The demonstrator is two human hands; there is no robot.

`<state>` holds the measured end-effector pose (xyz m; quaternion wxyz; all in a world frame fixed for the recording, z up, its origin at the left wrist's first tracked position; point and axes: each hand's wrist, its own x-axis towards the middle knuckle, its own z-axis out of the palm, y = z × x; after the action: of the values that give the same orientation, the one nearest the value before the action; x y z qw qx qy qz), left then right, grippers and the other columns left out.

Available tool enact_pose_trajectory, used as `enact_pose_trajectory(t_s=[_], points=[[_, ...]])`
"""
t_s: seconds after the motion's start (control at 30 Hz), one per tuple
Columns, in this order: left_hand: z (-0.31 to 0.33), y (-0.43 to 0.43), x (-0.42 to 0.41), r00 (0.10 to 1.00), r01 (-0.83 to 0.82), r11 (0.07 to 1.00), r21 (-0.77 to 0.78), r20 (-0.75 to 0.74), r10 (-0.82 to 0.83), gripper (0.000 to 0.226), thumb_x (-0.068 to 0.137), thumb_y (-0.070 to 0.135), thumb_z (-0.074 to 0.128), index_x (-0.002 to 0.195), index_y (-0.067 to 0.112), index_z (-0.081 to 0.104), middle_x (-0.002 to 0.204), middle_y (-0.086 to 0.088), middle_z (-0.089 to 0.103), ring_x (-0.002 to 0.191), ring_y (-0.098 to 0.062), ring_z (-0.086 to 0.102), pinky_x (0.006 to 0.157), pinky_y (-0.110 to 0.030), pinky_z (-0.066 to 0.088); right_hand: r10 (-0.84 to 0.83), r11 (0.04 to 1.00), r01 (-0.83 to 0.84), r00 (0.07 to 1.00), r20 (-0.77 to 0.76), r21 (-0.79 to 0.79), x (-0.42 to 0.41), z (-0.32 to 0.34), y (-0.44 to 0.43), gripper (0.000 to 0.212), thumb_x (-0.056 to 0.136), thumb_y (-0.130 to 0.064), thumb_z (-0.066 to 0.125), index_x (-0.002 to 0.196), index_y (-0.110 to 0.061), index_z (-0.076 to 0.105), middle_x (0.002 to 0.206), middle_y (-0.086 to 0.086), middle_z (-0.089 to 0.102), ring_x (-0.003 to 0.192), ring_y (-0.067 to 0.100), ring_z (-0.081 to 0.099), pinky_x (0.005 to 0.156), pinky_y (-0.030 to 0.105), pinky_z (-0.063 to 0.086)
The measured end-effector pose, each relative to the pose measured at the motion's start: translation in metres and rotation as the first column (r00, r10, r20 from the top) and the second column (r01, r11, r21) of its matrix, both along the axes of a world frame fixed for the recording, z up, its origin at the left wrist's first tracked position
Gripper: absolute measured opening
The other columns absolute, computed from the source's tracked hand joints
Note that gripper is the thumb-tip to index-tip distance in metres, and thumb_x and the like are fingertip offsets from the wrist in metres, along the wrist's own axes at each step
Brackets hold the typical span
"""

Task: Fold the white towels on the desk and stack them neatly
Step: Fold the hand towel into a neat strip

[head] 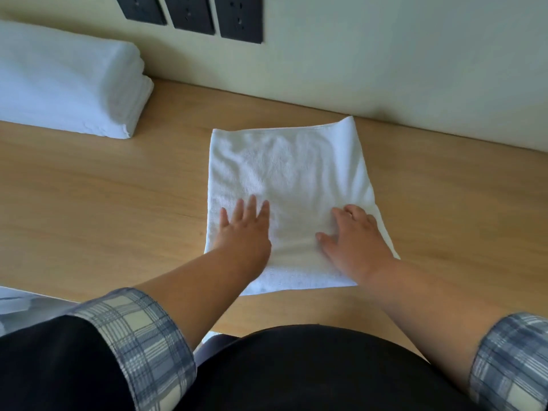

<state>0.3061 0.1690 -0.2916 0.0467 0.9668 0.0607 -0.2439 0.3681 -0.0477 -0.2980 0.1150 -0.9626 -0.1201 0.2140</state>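
Stack [68, 81] of folded towels lies upper left. Centre towel [290, 185] awaits further folding; left hand [244, 229] and right hand [355, 241] press flat, fingers spread, gripping nothing.

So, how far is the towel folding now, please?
Done: a stack of folded towels sits at the far left of the desk. In hand: one white towel lies spread in the middle, and the left hand and right hand press flat on its near part, seemingly smoothing it. Left: fold this towel smaller and put it on the stack.
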Motion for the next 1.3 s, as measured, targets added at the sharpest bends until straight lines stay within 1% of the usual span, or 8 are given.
enact_pose_trajectory(t_s=[0.1, 0.23, 0.4, 0.63, 0.83, 1.13, 1.23, 1.3], points=[[-0.006, -0.023, -0.014, 0.983, 0.126, 0.982, -0.143, 0.154, -0.104, 0.067, 0.098, 0.05, 0.011, 0.153, 0.023, -0.018, 0.16, 0.0, -0.026, 0.145, -0.02, -0.028, 0.116, -0.045, -0.017, 0.164, 0.986, -0.167, 0.981, 0.105, 0.015, 0.008, -0.005, 0.011, 0.065, 0.093, -0.057, 0.038, 0.15, -0.027, 0.033, 0.162, -0.001, 0.015, 0.144, 0.024, 0.016, 0.118, 0.042, 0.019], [-0.027, -0.041, -0.03, 0.99, 0.128, 0.985, -0.12, 0.073, -0.119, 0.078, 0.089, 0.068, 0.0, 0.15, 0.026, -0.025, 0.155, -0.002, -0.038, 0.14, -0.021, -0.04, 0.117, -0.052, -0.017, 0.205, 0.978, -0.202, 0.976, 0.079, -0.044, 0.016, -0.021, 0.03, 0.065, 0.097, -0.055, 0.032, 0.157, -0.036, 0.013, 0.167, 0.001, -0.005, 0.152, 0.026, -0.009, 0.121, 0.05, -0.007], [-0.046, -0.035, -0.017, 0.992, 0.04, 0.991, -0.125, 0.12, -0.024, 0.087, 0.084, 0.079, 0.006, 0.149, 0.033, -0.027, 0.147, -0.001, -0.05, 0.136, -0.023, -0.046, 0.11, -0.059, -0.024, 0.194, 0.979, -0.178, 0.962, 0.19, -0.101, 0.013, -0.039, 0.032, 0.07, 0.093, -0.065, 0.021, 0.156, -0.037, 0.012, 0.167, 0.004, 0.001, 0.153, 0.029, -0.006, 0.121, 0.055, -0.005], [-0.055, 0.027, 0.065, 0.981, 0.005, 0.997, -0.072, 0.194, 0.009, 0.082, 0.084, 0.076, 0.007, 0.148, 0.038, -0.028, 0.157, -0.004, -0.037, 0.143, -0.026, -0.034, 0.112, -0.059, -0.019, 0.217, 0.968, -0.183, 0.953, 0.212, -0.172, 0.012, -0.042, 0.033, 0.075, 0.091, -0.067, 0.027, 0.157, -0.034, 0.014, 0.167, 0.006, 0.004, 0.153, 0.031, -0.004, 0.121, 0.058, 0.002], [-0.056, 0.079, 0.142, 0.968, -0.148, 0.989, -0.012, 0.203, 0.147, 0.087, 0.082, 0.074, 0.0, 0.154, 0.028, -0.018, 0.162, -0.014, -0.019, 0.149, -0.036, -0.017, 0.117, -0.058, -0.007, 0.21, 0.972, -0.18, 0.953, 0.22, -0.152, 0.016, -0.04, 0.036, 0.073, 0.092, -0.064, 0.031, 0.156, -0.031, 0.021, 0.166, 0.009, 0.013, 0.152, 0.035, 0.007, 0.12, 0.06, 0.005], [-0.054, 0.079, 0.15, 0.947, -0.193, 0.981, 0.02, 0.266, 0.181, 0.081, 0.095, 0.065, 0.011, 0.155, 0.016, -0.013, 0.163, -0.017, -0.01, 0.15, -0.037, -0.011, 0.12, -0.054, -0.006, 0.196, 0.978, -0.174, 0.953, 0.232, -0.112, 0.016, -0.042, 0.035, 0.073, 0.092, -0.063, 0.034, 0.157, -0.032, 0.02, 0.166, 0.008, 0.01, 0.153, 0.033, 0.002, 0.12, 0.06, 0.005], [-0.042, 0.047, 0.114, 0.925, -0.108, 0.985, -0.133, 0.35, 0.149, 0.073, 0.103, 0.04, 0.026, 0.151, 0.022, -0.026, 0.164, -0.01, -0.016, 0.15, -0.029, -0.013, 0.121, -0.05, -0.007, 0.188, 0.98, -0.169, 0.958, 0.216, -0.103, 0.015, -0.041, 0.034, 0.073, 0.092, -0.064, 0.033, 0.156, -0.032, 0.02, 0.166, 0.008, 0.009, 0.153, 0.032, 0.001, 0.12, 0.06, 0.004], [-0.033, 0.013, 0.066, 0.943, -0.074, 0.961, -0.266, 0.296, 0.154, 0.078, 0.1, 0.04, 0.029, 0.149, 0.031, -0.03, 0.163, -0.004, -0.021, 0.149, -0.027, -0.019, 0.119, -0.052, -0.008, 0.182, 0.981, -0.164, 0.961, 0.208, -0.101, 0.015, -0.041, 0.035, 0.074, 0.091, -0.065, 0.033, 0.156, -0.034, 0.019, 0.166, 0.007, 0.008, 0.153, 0.031, 0.0, 0.12, 0.06, 0.003]])
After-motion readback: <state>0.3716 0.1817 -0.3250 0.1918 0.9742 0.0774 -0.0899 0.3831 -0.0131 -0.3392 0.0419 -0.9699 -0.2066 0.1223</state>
